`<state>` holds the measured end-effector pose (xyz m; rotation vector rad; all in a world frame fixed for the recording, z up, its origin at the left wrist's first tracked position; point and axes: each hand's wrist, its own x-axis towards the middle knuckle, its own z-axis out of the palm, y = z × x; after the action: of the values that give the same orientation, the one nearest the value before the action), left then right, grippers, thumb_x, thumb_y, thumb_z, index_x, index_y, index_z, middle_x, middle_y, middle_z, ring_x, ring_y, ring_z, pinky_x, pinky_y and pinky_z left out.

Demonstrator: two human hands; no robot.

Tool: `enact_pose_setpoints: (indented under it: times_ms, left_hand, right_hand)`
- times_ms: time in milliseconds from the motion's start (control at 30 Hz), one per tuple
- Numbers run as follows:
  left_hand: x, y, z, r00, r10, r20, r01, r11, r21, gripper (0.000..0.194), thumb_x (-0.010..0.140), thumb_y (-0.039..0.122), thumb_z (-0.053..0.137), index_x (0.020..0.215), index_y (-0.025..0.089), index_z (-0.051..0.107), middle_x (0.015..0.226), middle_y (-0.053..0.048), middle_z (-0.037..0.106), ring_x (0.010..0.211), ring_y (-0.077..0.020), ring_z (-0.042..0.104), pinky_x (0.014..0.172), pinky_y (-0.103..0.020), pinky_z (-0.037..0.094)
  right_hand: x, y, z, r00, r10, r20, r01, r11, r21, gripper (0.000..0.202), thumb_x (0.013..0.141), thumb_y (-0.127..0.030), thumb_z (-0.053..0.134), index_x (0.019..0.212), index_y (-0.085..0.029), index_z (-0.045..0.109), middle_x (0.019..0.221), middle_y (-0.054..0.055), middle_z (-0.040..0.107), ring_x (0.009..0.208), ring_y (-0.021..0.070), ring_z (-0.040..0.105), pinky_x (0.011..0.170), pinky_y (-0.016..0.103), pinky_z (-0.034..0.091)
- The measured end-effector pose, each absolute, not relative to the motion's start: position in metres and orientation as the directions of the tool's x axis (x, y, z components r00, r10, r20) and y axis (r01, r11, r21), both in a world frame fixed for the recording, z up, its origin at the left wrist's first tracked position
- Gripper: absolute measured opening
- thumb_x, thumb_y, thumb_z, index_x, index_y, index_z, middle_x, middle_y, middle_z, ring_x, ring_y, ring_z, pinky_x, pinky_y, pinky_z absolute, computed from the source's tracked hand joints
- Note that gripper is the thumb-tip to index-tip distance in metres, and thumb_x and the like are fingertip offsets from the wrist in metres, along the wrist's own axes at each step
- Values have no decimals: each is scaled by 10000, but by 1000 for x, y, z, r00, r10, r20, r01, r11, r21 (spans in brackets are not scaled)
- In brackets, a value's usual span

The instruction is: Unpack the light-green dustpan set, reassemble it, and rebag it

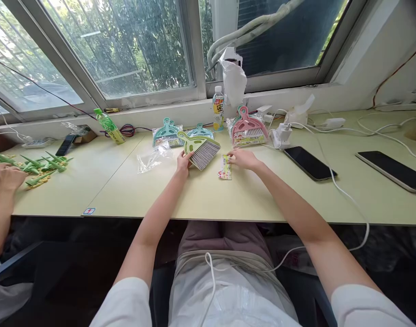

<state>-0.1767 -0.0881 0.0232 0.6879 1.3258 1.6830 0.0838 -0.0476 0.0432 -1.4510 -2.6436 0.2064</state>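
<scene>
Pale lime-green plastic dustpan-and-brush set: you hold it near its lower left edge in your left hand. Pose tilted, handle end up and to the left, broad end down and to the right. Brush nests against the pan, its dense greyish bristles in a wide fan turned toward you. Contact with the tabletop hard to tell.

Narrow printed card, yellow-green and white with red patches at its lower left: just right of the set, long side running toward you. Your right hand's fingertips meet its upper right part.
</scene>
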Motion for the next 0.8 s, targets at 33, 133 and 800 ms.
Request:
enact_pose_setpoints:
  times_ms: [33,133,800]
  left_hand:
    - [-177,-88,23,-476,875,-82,-295,-71,953,430,706,145,789,1103,174,626,877,-18,675,652,-95,623,673,-245,553]
    - [-176,-87,23,-447,893,-51,-313,-102,944,471,682,98,793,1114,177,622,937,-28,685,704,-102,646,691,-243,568]
    - [-171,-88,21,-339,941,-11,-362,-119,925,573,727,50,677,1244,238,518,1099,-39,673,835,-124,658,721,-233,577]
  right_hand:
    - [82,-48,40,-538,841,60,824,540,-170,520,910,-447,577,1374,-214,545,1390,114,561,1300,275,478,945,358,454]
    - [78,-45,29,-565,821,79,808,571,-146,559,937,-449,529,1431,-193,473,1516,131,426,1409,297,339,1037,416,401]
    - [74,-48,40,-619,785,-39,732,558,-392,346,789,-386,700,1082,-203,673,1170,65,680,1082,228,601,826,277,433]
